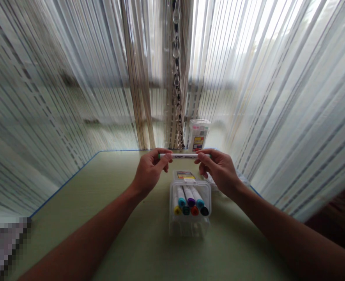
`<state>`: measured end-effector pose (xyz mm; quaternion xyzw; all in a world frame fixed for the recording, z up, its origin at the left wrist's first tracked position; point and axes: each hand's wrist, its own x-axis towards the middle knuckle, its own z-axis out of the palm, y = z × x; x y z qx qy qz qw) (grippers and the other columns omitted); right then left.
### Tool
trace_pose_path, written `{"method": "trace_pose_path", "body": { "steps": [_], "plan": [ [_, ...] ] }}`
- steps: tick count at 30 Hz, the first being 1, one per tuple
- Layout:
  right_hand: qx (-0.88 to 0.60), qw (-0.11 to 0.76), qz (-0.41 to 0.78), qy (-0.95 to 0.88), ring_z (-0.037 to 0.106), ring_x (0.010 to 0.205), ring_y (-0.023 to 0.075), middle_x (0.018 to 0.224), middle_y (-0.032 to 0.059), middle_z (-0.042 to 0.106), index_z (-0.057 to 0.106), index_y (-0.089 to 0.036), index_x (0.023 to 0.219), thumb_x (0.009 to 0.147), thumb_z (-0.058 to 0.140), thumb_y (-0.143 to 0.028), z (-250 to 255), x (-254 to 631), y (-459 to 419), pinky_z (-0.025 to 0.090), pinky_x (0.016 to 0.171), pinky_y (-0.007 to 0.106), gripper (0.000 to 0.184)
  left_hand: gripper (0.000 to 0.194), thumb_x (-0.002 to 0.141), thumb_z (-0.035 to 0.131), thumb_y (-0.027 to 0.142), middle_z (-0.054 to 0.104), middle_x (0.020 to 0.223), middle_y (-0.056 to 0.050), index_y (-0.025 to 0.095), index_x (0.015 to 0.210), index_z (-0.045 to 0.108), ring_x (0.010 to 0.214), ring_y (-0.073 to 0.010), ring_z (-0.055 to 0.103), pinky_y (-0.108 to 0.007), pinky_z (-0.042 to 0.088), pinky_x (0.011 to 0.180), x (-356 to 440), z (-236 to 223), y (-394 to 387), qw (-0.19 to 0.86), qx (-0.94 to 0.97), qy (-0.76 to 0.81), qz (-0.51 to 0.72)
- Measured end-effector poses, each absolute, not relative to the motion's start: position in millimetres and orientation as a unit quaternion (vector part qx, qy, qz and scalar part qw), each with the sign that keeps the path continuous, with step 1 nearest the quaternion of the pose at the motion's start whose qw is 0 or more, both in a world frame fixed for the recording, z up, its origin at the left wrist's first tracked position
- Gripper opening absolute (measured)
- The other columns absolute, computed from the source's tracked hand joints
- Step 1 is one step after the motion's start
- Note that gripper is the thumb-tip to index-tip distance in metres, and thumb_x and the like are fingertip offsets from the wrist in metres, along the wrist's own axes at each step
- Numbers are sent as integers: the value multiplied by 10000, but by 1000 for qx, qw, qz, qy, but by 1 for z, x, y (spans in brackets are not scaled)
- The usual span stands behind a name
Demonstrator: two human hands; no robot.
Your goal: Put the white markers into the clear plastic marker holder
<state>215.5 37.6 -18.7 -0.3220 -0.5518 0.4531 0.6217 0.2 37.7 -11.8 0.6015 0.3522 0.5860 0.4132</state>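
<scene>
A white marker [184, 156] with green ends is held level above the table, stretched between both hands. My left hand [153, 167] pinches its left end with thumb and fingers. At the right end, my right hand [217, 166] grips it the same way. Just below and nearer to me sits a clear plastic marker case [171, 203], its open end facing me. Inside it lie several white markers [190, 195] with turquoise, purple, yellow, dark green, orange and black ends. Fine print on the held marker is too blurred to read.
A second clear case [200, 134] with a yellow label stands upright at the table's far edge. Behind my right hand lies a clear plastic piece [214, 182], partly hidden. The green table [102, 187] has a blue edge; string curtains [102, 78] hang around it.
</scene>
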Motion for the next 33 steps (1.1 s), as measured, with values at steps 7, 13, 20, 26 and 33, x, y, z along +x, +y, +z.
{"method": "trace_pose_path", "body": {
  "steps": [7, 13, 20, 26, 33],
  "plan": [
    [-321, 624, 460, -545, 592, 435, 89, 721, 35, 735, 739, -143, 913, 792, 831, -416, -18, 216, 38, 417, 361, 197, 312, 260, 839, 739, 327, 709, 759, -44, 112, 982, 709, 619, -118, 597, -255, 497, 582, 0, -11, 37, 455, 567, 336, 599],
    [-317, 625, 471, -536, 601, 439, 98, 774, 54, 762, 726, -151, 945, 817, 800, -428, -18, 217, 38, 419, 371, 210, 314, 244, 866, 707, 313, 712, 794, -56, 105, 994, 708, 622, -116, 603, -254, 501, 583, -1, -10, 39, 490, 541, 317, 606],
    [-305, 623, 504, -515, 618, 431, 126, 831, 77, 793, 698, -157, 996, 800, 780, -431, -13, 216, 36, 412, 368, 231, 346, 249, 881, 679, 300, 728, 791, -68, 97, 1024, 694, 611, -123, 612, -259, 497, 590, -2, -8, 40, 515, 507, 306, 620],
    [-308, 624, 503, -512, 624, 439, 137, 868, 96, 800, 686, -156, 1015, 830, 724, -454, -11, 215, 35, 415, 375, 246, 352, 274, 890, 657, 312, 743, 801, -91, 86, 1040, 693, 605, -132, 614, -271, 485, 594, -2, -6, 40, 524, 497, 304, 621],
    [-312, 625, 494, -517, 615, 442, 128, 874, 89, 796, 693, -164, 978, 821, 743, -477, -13, 216, 36, 419, 374, 245, 354, 278, 880, 652, 317, 741, 805, -87, 90, 1036, 693, 606, -130, 614, -275, 493, 597, -3, -6, 38, 509, 511, 313, 618]
  ]
}}
